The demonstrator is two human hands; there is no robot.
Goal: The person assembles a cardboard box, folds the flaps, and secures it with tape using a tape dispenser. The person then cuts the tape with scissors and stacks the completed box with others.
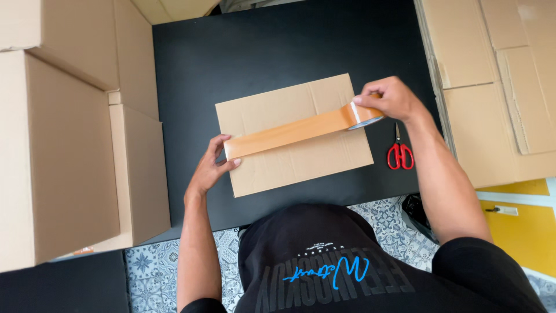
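Observation:
A small brown cardboard box [278, 168] lies on a black table [260, 52]. A strip of brown packing tape [289, 132] runs across its top from left to right. My left hand [212, 164] presses the tape's free end down at the box's left edge. My right hand [391, 97] grips the tape roll [364, 116] just past the box's right edge, with the strip stretched taut between the hands.
Red-handled scissors [399, 153] lie on the table right of the box. Assembled cardboard boxes [63, 156] are stacked on the left. Flattened cardboard sheets [492, 87] are piled on the right. Patterned floor tiles [150, 266] show below the table's near edge.

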